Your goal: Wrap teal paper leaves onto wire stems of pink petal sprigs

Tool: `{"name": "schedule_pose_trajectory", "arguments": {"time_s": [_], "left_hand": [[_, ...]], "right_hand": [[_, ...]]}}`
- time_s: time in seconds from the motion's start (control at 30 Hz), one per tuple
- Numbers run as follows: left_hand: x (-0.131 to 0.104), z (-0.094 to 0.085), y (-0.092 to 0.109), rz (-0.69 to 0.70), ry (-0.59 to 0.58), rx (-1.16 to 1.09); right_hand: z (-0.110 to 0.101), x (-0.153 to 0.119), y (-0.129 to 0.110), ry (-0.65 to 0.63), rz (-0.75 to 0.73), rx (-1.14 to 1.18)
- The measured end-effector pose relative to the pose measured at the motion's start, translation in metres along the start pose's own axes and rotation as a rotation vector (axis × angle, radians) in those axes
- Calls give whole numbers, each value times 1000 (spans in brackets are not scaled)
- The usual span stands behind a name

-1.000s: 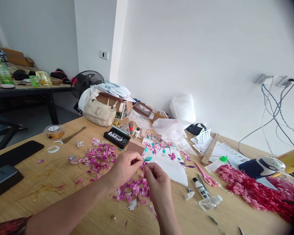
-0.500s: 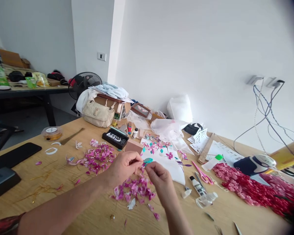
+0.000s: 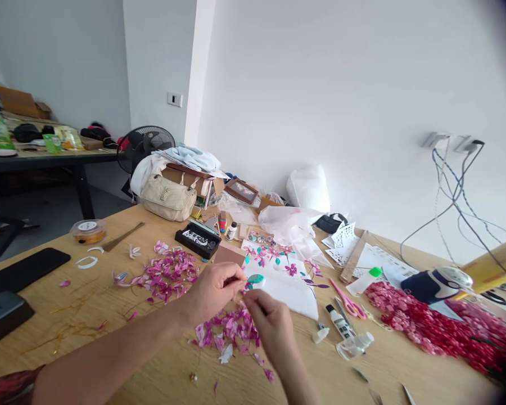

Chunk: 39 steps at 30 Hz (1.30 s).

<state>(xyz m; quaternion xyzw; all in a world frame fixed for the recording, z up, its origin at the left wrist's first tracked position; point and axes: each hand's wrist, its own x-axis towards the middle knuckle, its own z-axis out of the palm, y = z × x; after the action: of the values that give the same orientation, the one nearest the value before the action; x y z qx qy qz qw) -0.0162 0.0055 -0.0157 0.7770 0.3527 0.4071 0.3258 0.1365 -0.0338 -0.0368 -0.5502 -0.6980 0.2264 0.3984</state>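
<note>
My left hand (image 3: 219, 288) is closed in a pinch on the base of a small teal leaf (image 3: 255, 278), which points right from the fingertips. Just below it my right hand (image 3: 270, 316) is also pinched; whatever lies between its fingers is too small to make out. Loose purple-pink petals (image 3: 226, 332) lie on the table under both hands. A larger heap of pink petals (image 3: 175, 270) spreads to the left of my left hand. Beyond the hands, pink flowers and teal leaves rest on a white sheet (image 3: 299, 295).
Pink scissors (image 3: 349, 298), a small glue bottle (image 3: 339, 319) and a clear dropper bottle (image 3: 356, 342) lie to the right. Further right are red-pink flower strands (image 3: 430, 329) and a navy-and-white device (image 3: 432, 284). A black box (image 3: 198, 239) and beige handbag (image 3: 168, 198) stand behind.
My right hand has moved slightly left and down, off the teal leaf's right side, so more of the leaf shows. The left hand has hardly moved.
</note>
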Motion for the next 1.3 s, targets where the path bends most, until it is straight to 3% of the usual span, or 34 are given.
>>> {"name": "schedule_pose_trajectory", "arguments": {"time_s": [0.07, 0.13, 0.23, 0.33, 0.43, 0.5, 0.57, 0.67, 0.77, 0.83, 0.9, 0.97, 1.07, 1.13, 1.2, 1.3], "left_hand": [[2, 2, -4, 50, 3, 73], [2, 3, -5, 154, -115, 131], [0, 1, 1, 247, -277, 104], [-1, -1, 4, 103, -150, 16], [2, -1, -1, 31, -19, 37], [3, 1, -4, 99, -65, 98], [2, 1, -3, 212, -194, 128], [-1, -1, 1, 276, -287, 72], [-2, -2, 1, 163, -123, 22], [-1, 1, -3, 114, -27, 38], [-2, 3, -7, 134, -33, 77], [-2, 4, -7, 211, -117, 116], [-4, 2, 0, 292, -241, 103], [-3, 1, 4, 252, -203, 56], [-1, 3, 4, 175, -86, 27], [2, 9, -3, 116, 2, 44]], "right_hand": [[2, -8, -11, -39, -93, -199], [-10, -6, -20, -62, -172, -321], [-28, 8, -16, 0, -169, -314], [-20, 10, -3, 18, -86, -185], [-4, -3, -6, -30, -118, -286], [-8, -8, -17, -83, -184, -392], [-22, -3, -24, -74, -219, -435], [-36, 10, -16, -17, -171, -307], [-20, 6, 0, -55, -111, -111], [-5, -5, 1, -45, -113, -150], [-2, -14, -8, -55, -157, -295], [-14, -12, -18, -73, -205, -394], [-33, 2, -16, -10, -167, -326], [-31, 8, -5, 1, -110, -142], [-17, 3, 4, 26, -68, 13], [1, -13, 1, 50, -75, -112]]}}
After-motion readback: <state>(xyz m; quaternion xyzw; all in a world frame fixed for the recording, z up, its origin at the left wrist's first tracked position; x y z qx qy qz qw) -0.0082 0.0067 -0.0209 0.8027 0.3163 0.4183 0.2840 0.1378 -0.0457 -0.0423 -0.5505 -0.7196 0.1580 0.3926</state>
